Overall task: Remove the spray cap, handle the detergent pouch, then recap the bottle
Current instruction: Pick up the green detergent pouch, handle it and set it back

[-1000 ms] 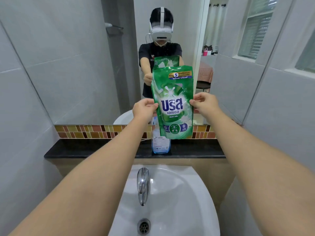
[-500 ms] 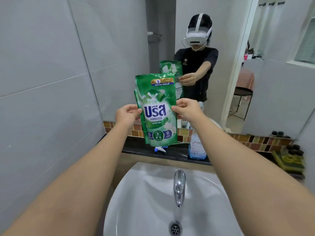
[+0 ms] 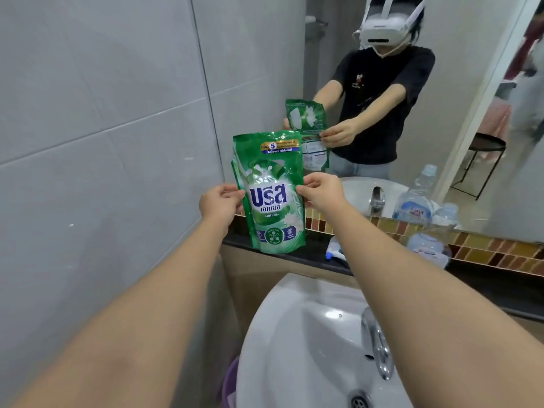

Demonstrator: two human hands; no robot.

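A green detergent pouch (image 3: pixel 272 192) with white and blue lettering hangs upright over the left end of the black ledge (image 3: pixel 312 254). My left hand (image 3: pixel 220 203) pinches its left edge and my right hand (image 3: pixel 322 191) pinches its right edge. The clear plastic bottle (image 3: pixel 431 240) stands uncapped on the ledge to the right, blurred. The white and blue spray cap (image 3: pixel 335 251) lies on the ledge between pouch and bottle, partly hidden behind my right forearm.
A white basin (image 3: pixel 294 348) with a chrome tap (image 3: pixel 378 346) lies below the ledge. A mirror (image 3: pixel 441 83) above reflects a person with the pouch. A grey tiled wall (image 3: pixel 103 142) stands close on the left. A purple object (image 3: pixel 231 384) sits under the basin's left side.
The pouch and both hands have shifted left, from in front of the bottle to over the ledge's left end. The view has swung left with them. The grip is unchanged.
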